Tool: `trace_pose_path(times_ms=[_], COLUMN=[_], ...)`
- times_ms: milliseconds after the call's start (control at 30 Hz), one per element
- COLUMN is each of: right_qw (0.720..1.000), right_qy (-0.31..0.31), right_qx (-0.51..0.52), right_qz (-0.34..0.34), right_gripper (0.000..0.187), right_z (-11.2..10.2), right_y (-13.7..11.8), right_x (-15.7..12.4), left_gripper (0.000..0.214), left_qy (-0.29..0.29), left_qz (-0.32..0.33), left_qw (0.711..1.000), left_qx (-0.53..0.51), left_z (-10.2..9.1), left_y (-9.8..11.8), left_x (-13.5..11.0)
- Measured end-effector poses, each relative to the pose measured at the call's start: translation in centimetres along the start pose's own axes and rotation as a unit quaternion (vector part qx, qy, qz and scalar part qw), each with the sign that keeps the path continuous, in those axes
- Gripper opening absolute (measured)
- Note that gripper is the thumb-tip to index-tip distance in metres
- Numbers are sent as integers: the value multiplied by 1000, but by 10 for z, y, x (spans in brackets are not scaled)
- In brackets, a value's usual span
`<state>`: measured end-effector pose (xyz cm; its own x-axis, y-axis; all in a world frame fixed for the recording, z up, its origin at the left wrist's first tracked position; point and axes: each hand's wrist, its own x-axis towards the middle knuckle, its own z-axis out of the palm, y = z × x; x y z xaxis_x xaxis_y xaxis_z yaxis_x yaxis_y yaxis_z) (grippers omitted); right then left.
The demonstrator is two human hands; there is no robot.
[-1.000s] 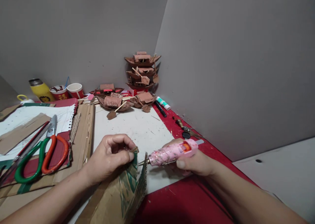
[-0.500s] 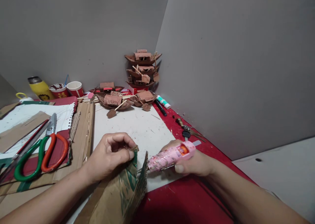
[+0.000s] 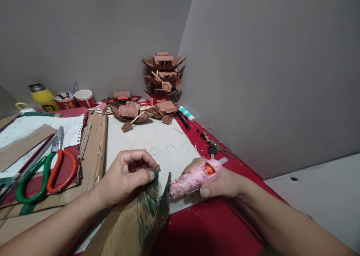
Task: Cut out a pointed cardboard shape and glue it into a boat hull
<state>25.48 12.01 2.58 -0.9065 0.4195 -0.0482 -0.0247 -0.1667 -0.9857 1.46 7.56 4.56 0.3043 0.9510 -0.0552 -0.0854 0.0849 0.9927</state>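
Note:
My left hand (image 3: 133,175) pinches the upper end of a bent cardboard piece (image 3: 126,226), brown with green print, between thumb and fingers. The piece is folded so that a second flap stands up on its right side with a ragged corrugated edge. In my right hand (image 3: 219,182) is a pink hot glue gun (image 3: 194,177) with an orange part and a clear glue stick out of its back. Its nozzle end points left, right at the outer face of the flap; whether it touches cannot be made out. My right fingers are mostly hidden behind the gun.
Scissors (image 3: 56,166) with green and orange handles lie on cardboard sheets (image 3: 97,147) at left. Several brown model boats (image 3: 129,113) stand at the back, some stacked. Paper cups (image 3: 84,98), a yellow bottle (image 3: 43,96), a glue tube (image 3: 187,113) and pliers (image 3: 216,145) are also there.
The view has shifted slightly. The glue gun's front is a little farther right, along with the flap's edge; both hands keep the same hold.

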Motion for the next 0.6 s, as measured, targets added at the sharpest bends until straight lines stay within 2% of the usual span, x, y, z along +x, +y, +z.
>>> trace_pose_path(times_ms=[200, 367, 600], right_qw=[999, 999, 999], right_qy=[3, 14, -3], right_qx=[-20, -33, -39], right_qz=[32, 28, -4], right_gripper=[44, 51, 49], right_z=[-3, -4, -3], right_y=[4, 2, 1], right_x=[1, -2, 0], left_gripper=[8, 7, 6], left_qy=[2, 8, 4], left_qz=[4, 3, -1], left_qw=[1000, 1000, 1000], left_qx=[0, -2, -16], left_z=[2, 2, 1], left_y=[2, 1, 0], left_x=[-2, -2, -1])
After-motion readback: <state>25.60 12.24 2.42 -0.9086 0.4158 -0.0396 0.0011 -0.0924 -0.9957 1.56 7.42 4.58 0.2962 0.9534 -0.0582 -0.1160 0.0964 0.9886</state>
